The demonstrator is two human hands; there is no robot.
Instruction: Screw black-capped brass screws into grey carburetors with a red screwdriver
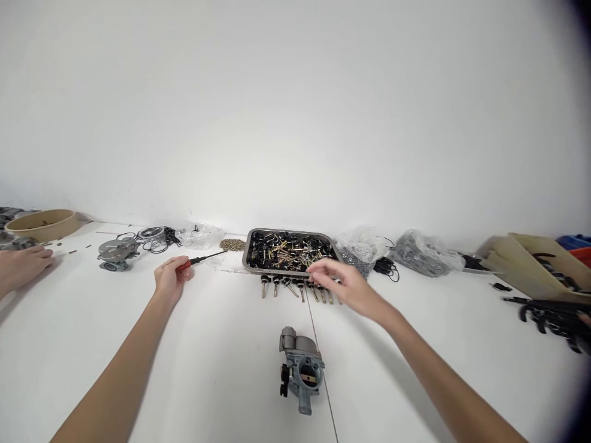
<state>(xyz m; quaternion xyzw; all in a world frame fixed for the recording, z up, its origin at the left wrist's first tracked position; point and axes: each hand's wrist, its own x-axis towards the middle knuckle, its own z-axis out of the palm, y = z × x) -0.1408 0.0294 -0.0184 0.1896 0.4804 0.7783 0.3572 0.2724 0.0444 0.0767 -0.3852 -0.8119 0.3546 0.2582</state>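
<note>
My left hand (170, 280) is closed round the red handle of a screwdriver (202, 258), whose dark shaft points right and slightly away from me. At the front edge of a metal tray (258, 270), my right hand (339, 283) has its fingers curled together; whether anything is between them I cannot make out. Black-headed screws with brassy shafts (289, 284) stand in a row just below the tray, partly hidden by that hand. Many similar small parts fill the tray. Closer to me sits a grey metal carburetor (302, 372), with its round bore facing me and no hand touching it.
Another carburetor (117, 251) stands at left, beside black rings and a plastic bag (198, 235). A pile of small brass parts (232, 245) lies left of the tray. Another person's hand (28, 264) rests far left. Bags (422, 252) and a yellowish bin (517, 264) are right.
</note>
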